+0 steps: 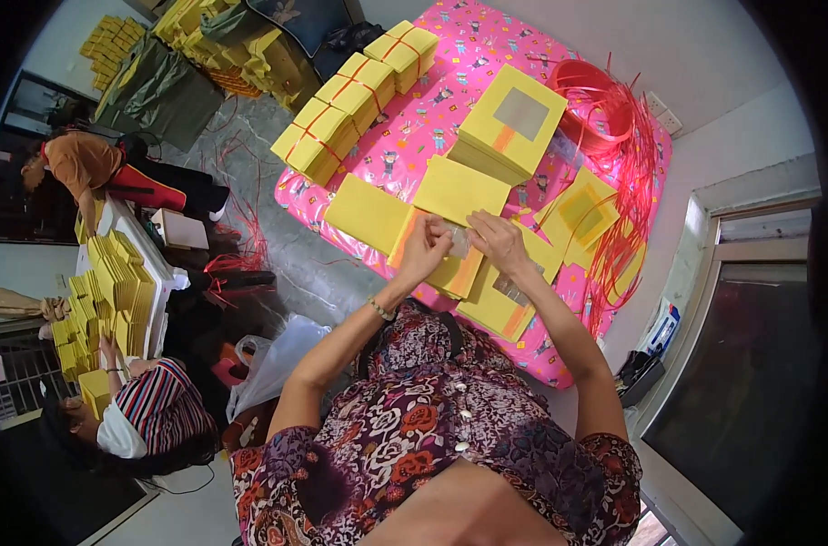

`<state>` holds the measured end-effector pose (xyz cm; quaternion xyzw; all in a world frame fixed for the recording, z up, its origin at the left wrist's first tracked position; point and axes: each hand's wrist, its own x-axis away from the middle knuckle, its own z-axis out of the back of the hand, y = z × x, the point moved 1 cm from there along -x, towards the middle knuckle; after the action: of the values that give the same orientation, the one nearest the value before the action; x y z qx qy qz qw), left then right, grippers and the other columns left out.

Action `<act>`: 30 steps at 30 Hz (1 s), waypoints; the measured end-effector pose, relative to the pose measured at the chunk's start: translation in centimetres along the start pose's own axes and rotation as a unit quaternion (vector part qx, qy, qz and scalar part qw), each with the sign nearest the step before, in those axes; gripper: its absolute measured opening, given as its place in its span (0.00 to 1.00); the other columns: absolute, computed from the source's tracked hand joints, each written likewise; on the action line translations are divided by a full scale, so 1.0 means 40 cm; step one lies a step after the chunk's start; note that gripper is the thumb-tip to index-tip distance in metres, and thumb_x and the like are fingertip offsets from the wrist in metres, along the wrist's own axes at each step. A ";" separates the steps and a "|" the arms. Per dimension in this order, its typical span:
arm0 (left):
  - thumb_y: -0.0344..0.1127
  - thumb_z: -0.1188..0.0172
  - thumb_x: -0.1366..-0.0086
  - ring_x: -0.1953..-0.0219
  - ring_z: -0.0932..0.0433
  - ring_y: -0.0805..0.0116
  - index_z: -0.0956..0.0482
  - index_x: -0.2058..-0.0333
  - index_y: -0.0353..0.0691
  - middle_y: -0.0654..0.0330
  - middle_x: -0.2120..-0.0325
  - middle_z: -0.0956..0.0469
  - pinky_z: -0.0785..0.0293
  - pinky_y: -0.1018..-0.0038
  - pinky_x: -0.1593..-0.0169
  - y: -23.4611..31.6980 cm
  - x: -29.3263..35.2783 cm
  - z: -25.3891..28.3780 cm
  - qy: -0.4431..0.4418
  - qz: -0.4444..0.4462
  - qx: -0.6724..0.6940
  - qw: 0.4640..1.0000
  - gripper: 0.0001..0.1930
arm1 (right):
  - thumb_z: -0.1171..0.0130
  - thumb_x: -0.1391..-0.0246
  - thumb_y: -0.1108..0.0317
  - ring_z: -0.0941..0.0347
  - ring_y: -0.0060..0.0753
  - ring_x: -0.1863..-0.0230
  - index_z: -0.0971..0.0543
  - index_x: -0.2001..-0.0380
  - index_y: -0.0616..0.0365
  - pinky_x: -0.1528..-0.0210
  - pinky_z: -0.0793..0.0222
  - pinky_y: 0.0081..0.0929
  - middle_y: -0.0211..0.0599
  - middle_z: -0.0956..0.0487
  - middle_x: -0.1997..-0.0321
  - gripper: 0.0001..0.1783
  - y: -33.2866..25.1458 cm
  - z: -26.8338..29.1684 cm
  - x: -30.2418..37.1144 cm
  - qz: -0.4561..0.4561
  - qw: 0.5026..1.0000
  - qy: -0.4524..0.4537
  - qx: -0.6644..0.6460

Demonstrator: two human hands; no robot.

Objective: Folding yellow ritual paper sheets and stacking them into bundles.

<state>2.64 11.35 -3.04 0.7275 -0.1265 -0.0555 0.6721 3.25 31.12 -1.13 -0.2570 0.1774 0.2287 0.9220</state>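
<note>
while both hands (423, 246) (498, 242) touch a windowed yellow carton (460, 247), strapped stacks (350, 96) beyond

Small workshop, by the look of it, piecework in yellow card. Beyond the left hand (425, 244), strapped stacks (350, 91) stand on a pink table (409, 141). Beyond the right hand (496, 238), to its right, a tangle of red strips (621, 182). Well left of the left hand, one person (85, 164) and a second person (168, 400) at a white table (162, 278) with card piles (130, 282). Nearer, red scraps (246, 238) litter the floor (314, 273).
</note>
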 end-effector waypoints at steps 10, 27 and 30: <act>0.36 0.40 0.31 0.67 0.16 0.65 0.32 0.57 0.32 0.55 0.67 0.20 0.17 0.75 0.63 0.016 -0.095 -0.063 0.108 0.179 0.199 0.958 0.14 | 0.35 0.48 0.68 0.19 0.41 0.55 0.18 0.57 0.57 0.53 0.24 0.37 0.40 0.17 0.57 0.14 -0.009 0.032 -0.030 0.010 1.000 0.017 -0.002; 0.36 0.40 0.34 0.73 0.18 0.70 0.25 0.60 0.34 0.56 0.68 0.19 0.17 0.74 0.65 0.023 0.034 0.370 0.233 0.171 0.141 0.947 0.11 | 0.40 0.47 0.76 0.22 0.44 0.52 0.20 0.54 0.57 0.52 0.25 0.36 0.40 0.20 0.54 0.16 -0.086 0.003 0.046 -0.100 0.991 0.049 -0.081; 0.36 0.40 0.34 0.71 0.18 0.71 0.23 0.60 0.35 0.58 0.68 0.18 0.18 0.76 0.64 -0.029 0.047 0.385 0.226 0.196 0.143 0.943 0.10 | 0.40 0.47 0.75 0.22 0.44 0.53 0.19 0.54 0.57 0.52 0.26 0.37 0.39 0.21 0.54 0.15 -0.087 -0.007 0.057 -0.099 0.993 0.029 -0.061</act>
<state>0.72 -3.91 -5.40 0.7701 -0.1183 0.2620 0.5695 6.88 29.07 -0.99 -0.3352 0.1640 0.1395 0.9172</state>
